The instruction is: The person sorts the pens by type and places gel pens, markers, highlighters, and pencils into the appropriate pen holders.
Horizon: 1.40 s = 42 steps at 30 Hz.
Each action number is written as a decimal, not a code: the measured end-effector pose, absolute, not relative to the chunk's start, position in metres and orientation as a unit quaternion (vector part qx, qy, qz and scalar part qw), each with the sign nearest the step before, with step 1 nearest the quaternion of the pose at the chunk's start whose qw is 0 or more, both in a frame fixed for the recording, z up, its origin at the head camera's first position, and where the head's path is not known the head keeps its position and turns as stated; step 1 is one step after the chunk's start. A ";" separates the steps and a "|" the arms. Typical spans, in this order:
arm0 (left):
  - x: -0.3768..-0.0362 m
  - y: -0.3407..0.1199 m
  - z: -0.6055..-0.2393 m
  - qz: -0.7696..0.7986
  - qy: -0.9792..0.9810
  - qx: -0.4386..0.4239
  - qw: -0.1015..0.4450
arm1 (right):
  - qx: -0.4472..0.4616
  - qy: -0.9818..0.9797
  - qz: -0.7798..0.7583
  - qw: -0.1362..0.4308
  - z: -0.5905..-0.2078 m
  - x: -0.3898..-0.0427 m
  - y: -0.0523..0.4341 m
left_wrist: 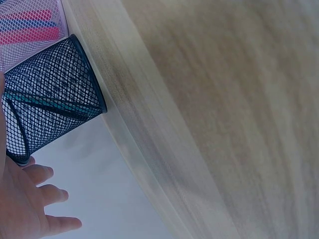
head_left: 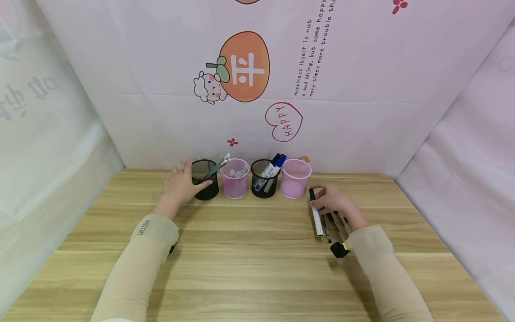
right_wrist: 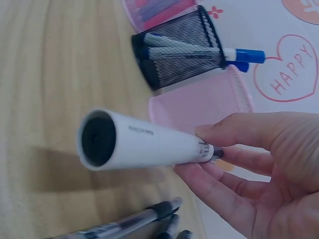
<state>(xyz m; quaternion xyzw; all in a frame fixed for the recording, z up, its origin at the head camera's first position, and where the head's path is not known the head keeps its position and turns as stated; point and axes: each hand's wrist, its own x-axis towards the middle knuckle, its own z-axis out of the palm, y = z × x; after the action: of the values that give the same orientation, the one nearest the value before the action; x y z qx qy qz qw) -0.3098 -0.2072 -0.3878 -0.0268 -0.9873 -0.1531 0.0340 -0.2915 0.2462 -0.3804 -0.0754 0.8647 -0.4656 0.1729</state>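
My right hand (head_left: 331, 200) pinches a white whiteboard marker (right_wrist: 144, 142) with a black cap between thumb and fingers. In the head view the marker tilts, its white end toward me, above several pens (head_left: 335, 223) on the wooden table. At the left, my left hand (head_left: 183, 185) spreads its fingers beside a black mesh pen cup (left_wrist: 55, 94), the thumb across the cup's front. Slim green sticks with white tops lean in that cup. Nearest the right hand among the cups is a pink mesh cup (head_left: 293, 185) with no pens visible inside.
Between these cups stand a pink cup (head_left: 235, 188) with small pale round-topped items and a black cup (head_left: 264, 190) with several markers. All four line the back edge by a printed cloth (head_left: 342, 134). A black object (head_left: 339, 249) sits by the right sleeve.
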 end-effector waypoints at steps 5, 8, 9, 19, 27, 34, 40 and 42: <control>-0.310 -0.208 -0.388 -0.154 -0.987 -0.026 0.032 | -0.077 0.864 -0.472 0.159 -0.371 -0.293 0.249; -0.311 -0.208 -0.388 -0.151 -0.988 -0.026 0.032 | -0.076 0.862 -0.477 0.152 -0.366 -0.293 0.250; -0.311 -0.208 -0.388 -0.151 -0.988 -0.026 0.032 | -0.075 0.861 -0.480 0.150 -0.364 -0.294 0.251; -0.311 -0.208 -0.390 -0.154 -0.987 -0.028 0.037 | -0.080 0.850 -0.505 0.130 -0.347 -0.296 0.250; -0.311 -0.208 -0.389 -0.159 -0.986 -0.029 0.035 | -0.086 0.818 -0.564 0.070 -0.338 -0.301 0.241; -0.310 -0.209 -0.388 -0.157 -0.986 -0.030 0.037 | -0.071 0.777 -0.626 -0.005 -0.333 -0.303 0.226; -0.311 -0.209 -0.389 -0.157 -0.986 -0.029 0.037 | -0.072 0.751 -0.652 -0.071 -0.332 -0.310 0.214; -0.311 -0.209 -0.389 -0.158 -0.986 -0.029 0.037 | -0.080 0.744 -0.657 -0.090 -0.332 -0.312 0.210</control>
<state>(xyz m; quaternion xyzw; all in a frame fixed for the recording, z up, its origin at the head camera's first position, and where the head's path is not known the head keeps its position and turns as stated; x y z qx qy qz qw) -0.3114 -0.2087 -0.3890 -0.0292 -0.9863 -0.1580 0.0373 -0.3120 0.2097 -0.3318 -0.0797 0.7444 -0.6568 -0.0895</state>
